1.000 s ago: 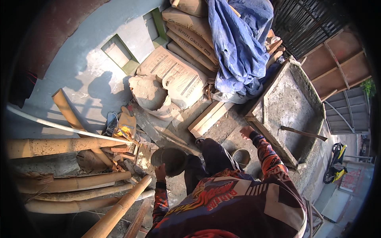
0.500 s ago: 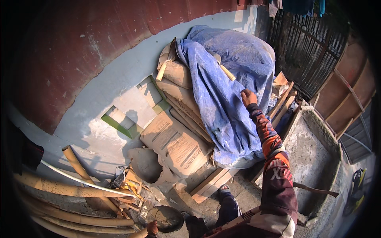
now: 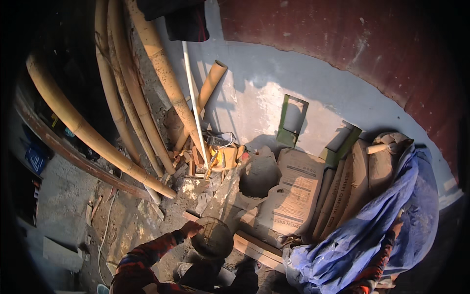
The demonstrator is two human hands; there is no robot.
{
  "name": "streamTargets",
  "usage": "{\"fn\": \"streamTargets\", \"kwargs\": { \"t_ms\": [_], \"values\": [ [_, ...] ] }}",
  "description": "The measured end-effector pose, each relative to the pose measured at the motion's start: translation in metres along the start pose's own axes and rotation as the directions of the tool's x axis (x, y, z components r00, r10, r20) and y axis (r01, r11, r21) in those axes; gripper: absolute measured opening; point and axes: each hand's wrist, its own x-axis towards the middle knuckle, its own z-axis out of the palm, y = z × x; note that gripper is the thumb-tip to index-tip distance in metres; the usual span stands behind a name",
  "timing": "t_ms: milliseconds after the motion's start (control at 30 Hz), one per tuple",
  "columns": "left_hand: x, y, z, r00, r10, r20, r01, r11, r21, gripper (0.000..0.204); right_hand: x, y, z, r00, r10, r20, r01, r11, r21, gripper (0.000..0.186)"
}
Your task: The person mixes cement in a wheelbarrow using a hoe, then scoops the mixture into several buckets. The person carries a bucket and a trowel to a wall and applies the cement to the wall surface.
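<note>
One dark bucket (image 3: pixel 221 246) lies at four o'clock from the left hand (image 3: pixel 190 229), whose fingers pinch its rim near the bucket's own ten o'clock. At the view's four o'clock, the right hand (image 3: pixel 397 227) meets the blue tarpaulin (image 3: pixel 352 242); whether those fingers grip, I cannot tell.

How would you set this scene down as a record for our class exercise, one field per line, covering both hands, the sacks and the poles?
Left hand: at the rim of a round bucket, fingers closed on it
Right hand: at the blue tarpaulin; grip unclear
Opened sack: torn paper cement sack, mouth wide
Stacked sacks: brown paper cement sacks, partly under the tarpaulin
Poles: bamboo poles, left of the sacks
</note>
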Motion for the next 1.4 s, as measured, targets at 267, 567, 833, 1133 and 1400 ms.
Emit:
{"fn": "streamTargets", "kwargs": {
  "t_ms": [267,567,833,1133,1400],
  "values": [
    [-0.033,-0.054,0.056,0.971,-0.241,0.009,0.240,0.962,-0.131,0.025,-0.409,0.026,0.157,0.489,-0.712,0.504,0.791,0.605,0.087,0.058],
    [-0.158,-0.136,0.010,0.500,-0.866,0.026,0.427,0.220,-0.877,0.039,-0.534,-0.070,0.201,0.147,-0.417,0.897,0.826,0.550,0.120,0.064],
    [-0.302,-0.217,0.025,0.061,-0.983,-0.175,0.395,0.184,-0.900,0.041,-0.661,-0.171,0.374,-0.353,-0.629,0.692,0.789,0.197,0.582,0.036],
    [-0.517,-0.215,-0.042,-0.443,-0.878,-0.182,0.343,0.021,-0.939,0.021,-0.870,-0.258,0.415,-0.585,-0.229,0.778,0.811,-0.162,0.562,0.046],
    [-0.641,-0.284,0.054,-0.700,-0.661,0.272,-0.096,-0.290,-0.952,0.039,-1.176,-0.301,0.566,-0.828,-0.230,0.511,0.533,-0.040,0.845,0.025]
  ]
}}
